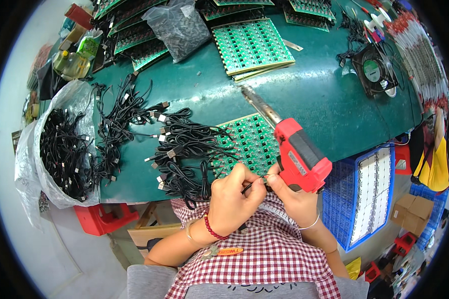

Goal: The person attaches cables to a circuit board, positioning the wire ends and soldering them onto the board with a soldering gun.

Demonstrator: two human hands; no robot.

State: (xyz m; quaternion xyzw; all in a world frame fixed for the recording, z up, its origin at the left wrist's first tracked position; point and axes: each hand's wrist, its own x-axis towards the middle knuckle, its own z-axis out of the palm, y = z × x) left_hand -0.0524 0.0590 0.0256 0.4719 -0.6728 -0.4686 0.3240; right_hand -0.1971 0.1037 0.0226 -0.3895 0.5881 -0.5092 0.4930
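Observation:
My left hand [233,200] pinches a thin black cable [246,189] at the table's front edge. In my right hand [295,200] is a red soldering gun [302,155], its metal barrel pointing up and to the left, away from me. The right thumb and fingertips almost meet the left ones at the cable's end, where a bit of red wire shows. Just beyond both hands lies a green circuit board panel [258,135]; several bundled black USB cables [182,137] rest against its left side, their red wire ends over it.
At left, a clear plastic bag [27,149] holds more black cables. Stacked board panels [252,45] and a bag of small dark parts [179,32] stand at the back. A fan [374,71] is at the right. Below the table's right edge stands a blue crate [356,239].

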